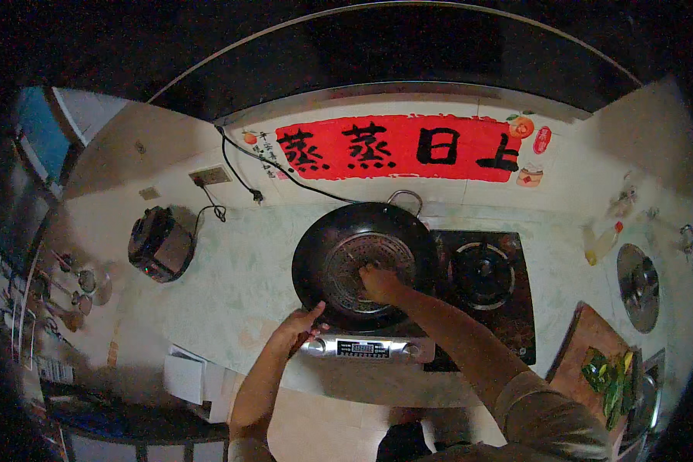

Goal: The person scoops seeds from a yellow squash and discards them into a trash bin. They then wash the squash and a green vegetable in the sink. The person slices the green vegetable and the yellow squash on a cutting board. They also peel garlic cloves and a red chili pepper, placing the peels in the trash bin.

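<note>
A dark wok (310,263) with a metal loop handle on its far side sits before me on the cooktop. Inside it lies a round perforated metal steamer rack (338,271). My right hand (380,284) reaches down over the rack with its fingers curled near the rack's middle; whether they pinch anything is hidden. At the wok's near left rim, my left hand (303,324) grips the edge, thumb on top and fingers below. A silver control panel (362,347) with a small display and knobs shows under the wok's near side.
Right of the wok is a black gas burner (485,268). A wooden cutting board (583,341) bears green vegetables (609,381). A sauce bottle (603,245) and a round metal lid or dish (638,289) are farther right. A dark electric cooker (161,245) stands left, beneath hanging cords (239,167).
</note>
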